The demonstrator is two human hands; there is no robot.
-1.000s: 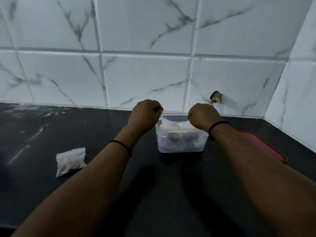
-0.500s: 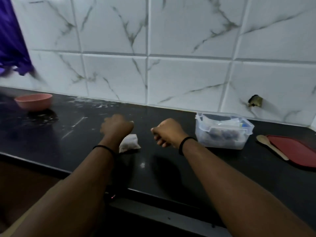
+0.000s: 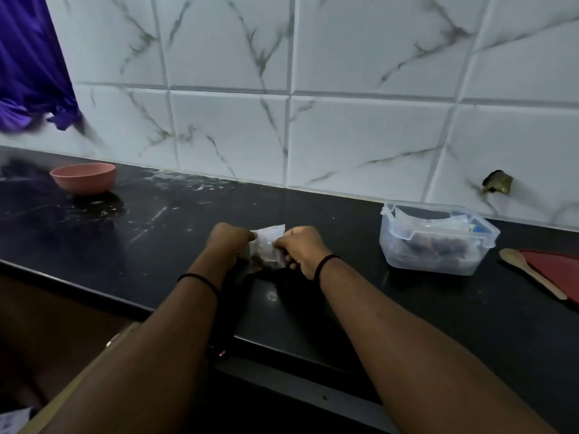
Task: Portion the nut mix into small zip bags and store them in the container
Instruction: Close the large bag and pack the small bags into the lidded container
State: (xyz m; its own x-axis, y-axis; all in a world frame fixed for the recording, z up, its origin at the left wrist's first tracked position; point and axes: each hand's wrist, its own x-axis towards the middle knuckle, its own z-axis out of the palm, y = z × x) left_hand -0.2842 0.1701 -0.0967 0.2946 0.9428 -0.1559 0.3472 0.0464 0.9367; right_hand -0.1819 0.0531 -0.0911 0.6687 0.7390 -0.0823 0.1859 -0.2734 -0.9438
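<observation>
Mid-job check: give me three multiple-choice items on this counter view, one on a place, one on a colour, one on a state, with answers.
1. The wooden spoon lies:
A. right of the container
B. inside the bowl
C. left of both hands

2. The bowl is:
A. blue
B. pink
C. green

3. The zip bag is:
A. in the container
B. lying untouched
C. held by both hands

Answers: 1 A, it rests beside the red lid; 2 B, pink at far left; 3 C, left hand and right hand pinch its top.
</observation>
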